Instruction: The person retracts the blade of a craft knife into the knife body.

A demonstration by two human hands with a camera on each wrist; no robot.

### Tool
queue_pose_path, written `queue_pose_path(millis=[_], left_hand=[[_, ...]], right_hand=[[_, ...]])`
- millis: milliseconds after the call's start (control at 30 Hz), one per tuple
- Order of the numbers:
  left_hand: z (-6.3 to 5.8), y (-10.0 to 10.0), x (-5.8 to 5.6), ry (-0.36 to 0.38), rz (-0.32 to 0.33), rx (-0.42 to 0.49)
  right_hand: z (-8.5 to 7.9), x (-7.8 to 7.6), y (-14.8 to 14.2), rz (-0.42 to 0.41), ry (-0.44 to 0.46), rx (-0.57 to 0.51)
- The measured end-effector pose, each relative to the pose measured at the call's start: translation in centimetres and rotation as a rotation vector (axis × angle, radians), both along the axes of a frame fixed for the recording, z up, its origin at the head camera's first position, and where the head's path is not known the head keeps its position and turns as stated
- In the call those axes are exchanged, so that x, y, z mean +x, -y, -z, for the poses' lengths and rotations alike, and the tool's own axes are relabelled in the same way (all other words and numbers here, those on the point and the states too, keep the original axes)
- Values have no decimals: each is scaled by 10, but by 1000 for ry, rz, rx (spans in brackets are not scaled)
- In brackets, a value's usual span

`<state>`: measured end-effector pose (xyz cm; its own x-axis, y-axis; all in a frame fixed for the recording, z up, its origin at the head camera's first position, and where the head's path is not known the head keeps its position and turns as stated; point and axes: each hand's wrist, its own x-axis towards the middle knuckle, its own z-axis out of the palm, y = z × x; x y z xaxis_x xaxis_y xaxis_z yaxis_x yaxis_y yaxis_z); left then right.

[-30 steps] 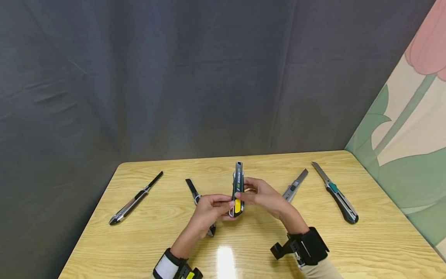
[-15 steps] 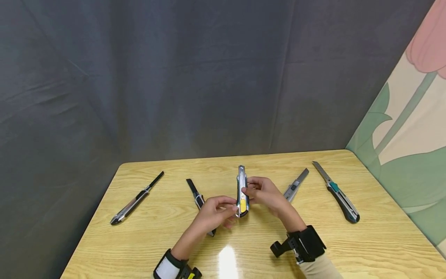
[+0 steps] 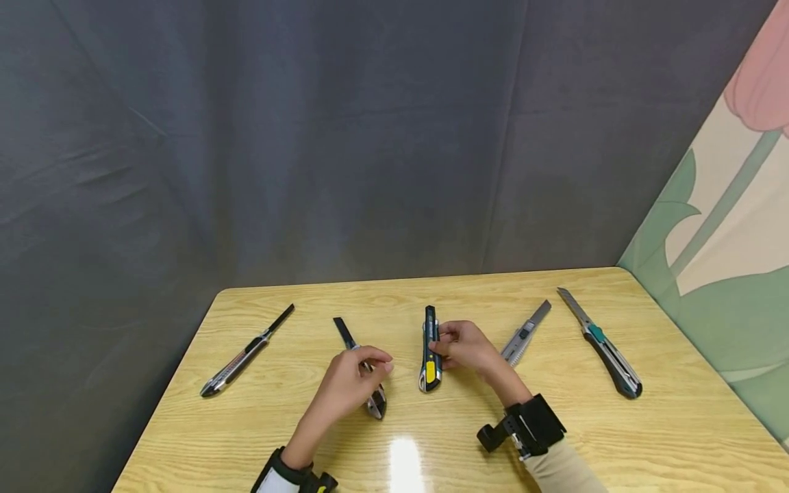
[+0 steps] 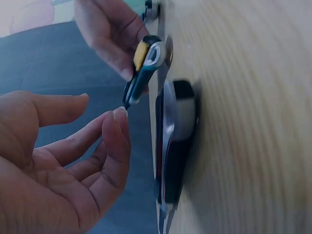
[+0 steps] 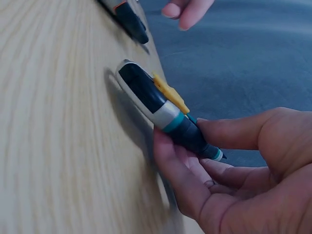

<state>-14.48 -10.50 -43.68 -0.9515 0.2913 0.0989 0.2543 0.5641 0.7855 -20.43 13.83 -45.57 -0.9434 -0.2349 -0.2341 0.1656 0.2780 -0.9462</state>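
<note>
My right hand [image 3: 465, 349] pinches a dark utility knife [image 3: 430, 352] with a yellow slider between thumb and fingers, just over the table. A narrow shadow lies beside this knife [image 5: 141, 87] in the right wrist view; whether its far end touches the wood I cannot tell. Its blade does not show clearly. Left of it, my left hand [image 3: 351, 380] is raised with loosely bent fingers and holds nothing. Under that hand a black and grey utility knife [image 3: 377, 404] with a black blade lies on the table, its middle partly hidden; the left wrist view shows its handle [image 4: 178, 131] close up.
On the wooden table [image 3: 296, 438], a slim silver-and-black knife [image 3: 237, 363] lies at left. A grey snap-off knife [image 3: 524, 334], partly behind my right hand, and a black one with a teal slider [image 3: 610, 356] lie at right with blades out. A dark curtain [image 3: 370, 137] hangs behind.
My left hand has let go of the yellow-slider knife and drawn back left. My right hand has lowered that knife towards the table, turning it a little on the way.
</note>
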Motion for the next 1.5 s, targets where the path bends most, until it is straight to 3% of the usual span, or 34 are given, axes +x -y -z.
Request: queue_pose_path(millis=[233,500,733,867,1067,1367,1500], left_hand=[[-1,17,-7,-31,-119,-11],[1,30,-10,40,-228,-60],[3,43,-14,73,-257,-77],[3,51,-17,135,-280,-21],[6,54,-19,240,-253,72],[10,51,-18,303,-259,189],[12,52,-18,316,-243,221]], right_hand=[[3,-3,2,7,-13,59],[4,-5,6,88,-90,247],[3,-5,10,96,-166,468],[1,-4,11,100,-184,513],[0,-2,12,112,-192,578],[0,2,12,114,-263,619],[-3,7,15,144,-361,662]])
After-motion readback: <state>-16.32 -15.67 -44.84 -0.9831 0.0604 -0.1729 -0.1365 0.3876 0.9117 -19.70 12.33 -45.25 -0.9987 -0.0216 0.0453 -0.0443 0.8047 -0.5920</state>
